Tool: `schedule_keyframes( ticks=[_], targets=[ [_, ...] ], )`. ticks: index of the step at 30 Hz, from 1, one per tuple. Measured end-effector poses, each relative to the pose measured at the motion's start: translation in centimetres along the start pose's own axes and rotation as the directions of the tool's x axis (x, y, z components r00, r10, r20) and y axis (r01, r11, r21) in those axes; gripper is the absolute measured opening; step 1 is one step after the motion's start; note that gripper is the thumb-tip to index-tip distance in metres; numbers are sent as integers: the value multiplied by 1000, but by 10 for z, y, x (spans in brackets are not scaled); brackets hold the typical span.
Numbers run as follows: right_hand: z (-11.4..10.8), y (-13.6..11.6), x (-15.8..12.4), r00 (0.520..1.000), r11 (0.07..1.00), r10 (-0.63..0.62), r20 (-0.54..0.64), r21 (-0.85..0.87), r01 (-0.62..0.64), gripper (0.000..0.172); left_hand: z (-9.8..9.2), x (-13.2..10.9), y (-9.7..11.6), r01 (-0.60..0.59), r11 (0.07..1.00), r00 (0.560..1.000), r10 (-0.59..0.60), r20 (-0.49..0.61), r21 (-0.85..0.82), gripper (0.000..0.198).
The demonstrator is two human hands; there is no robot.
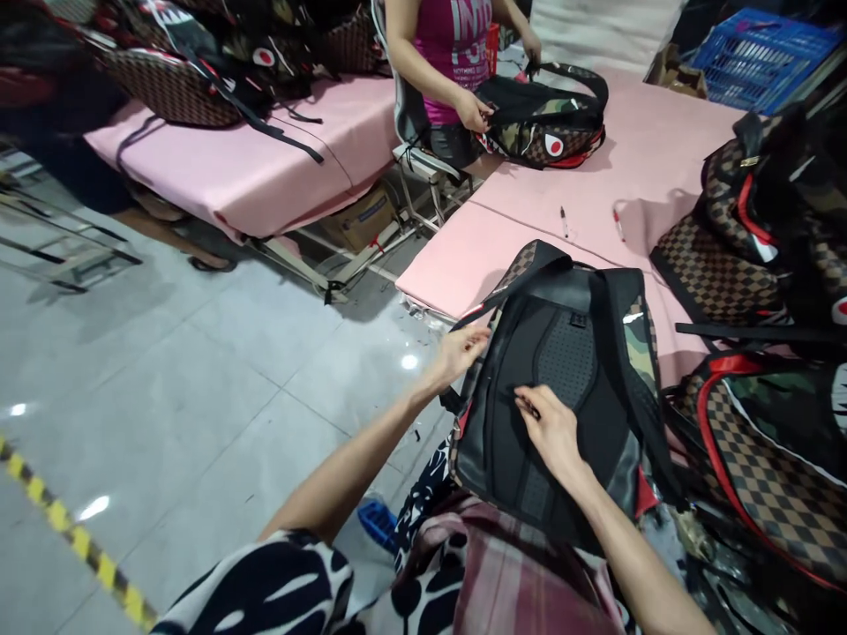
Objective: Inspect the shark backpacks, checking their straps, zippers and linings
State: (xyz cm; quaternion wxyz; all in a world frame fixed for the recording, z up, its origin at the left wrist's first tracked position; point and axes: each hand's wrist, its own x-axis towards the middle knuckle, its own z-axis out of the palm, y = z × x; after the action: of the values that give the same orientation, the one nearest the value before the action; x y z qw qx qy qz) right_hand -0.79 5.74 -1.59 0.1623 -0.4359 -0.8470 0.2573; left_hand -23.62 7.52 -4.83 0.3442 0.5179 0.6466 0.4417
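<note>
A black backpack [562,353] with checkered and camouflage sides lies back panel up, partly on my lap and against the pink table's edge. At its left edge, below a shoulder strap, my left hand [461,354] is closed with thumb and fingers pressed together. Whatever those fingers pinch is too small to make out. Over the padded back panel, my right hand [550,430] is closed in a pinch, with something small and dark at the fingertips that I cannot name. The right shoulder strap [618,353] runs down the panel's far side.
Two pens, one black [564,222] and one red [618,226], lie on the pink table [450,256]. More checkered backpacks [781,459] crowd the right. Across the table, a person [453,70] handles another backpack [543,123]. A blue crate [760,57] stands behind.
</note>
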Motion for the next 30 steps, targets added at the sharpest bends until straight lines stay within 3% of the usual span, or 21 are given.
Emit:
schedule_keyframes(
  ticks=[2, 4, 9, 17, 30],
  targets=[
    [3, -3, 25, 998, 986, 48, -41, -161, -54, 32, 0, -14, -7, -145, 970, 985, 124, 117, 194, 24],
    [2, -3, 37, 994, 959, 60, -89, -271, -83, 41, 0, -26, -12, -230, 914, 970, 186, 158, 333, 26],
    [0, -2, 39, 998, 926, -11, -60, -377, -13, 24, 5, -37, -14, -334, 795, 942, 296, 157, 506, 26],
    [9, -12, 39, 991, 871, -126, -44, -484, 90, 18, 12, -36, -13, -405, 705, 911, 366, 191, 582, 22],
    [12, -19, 45, 980, 812, -197, -27, -564, 148, 16, 14, -33, -10, -354, 765, 933, 332, 141, 538, 10]
  ],
)
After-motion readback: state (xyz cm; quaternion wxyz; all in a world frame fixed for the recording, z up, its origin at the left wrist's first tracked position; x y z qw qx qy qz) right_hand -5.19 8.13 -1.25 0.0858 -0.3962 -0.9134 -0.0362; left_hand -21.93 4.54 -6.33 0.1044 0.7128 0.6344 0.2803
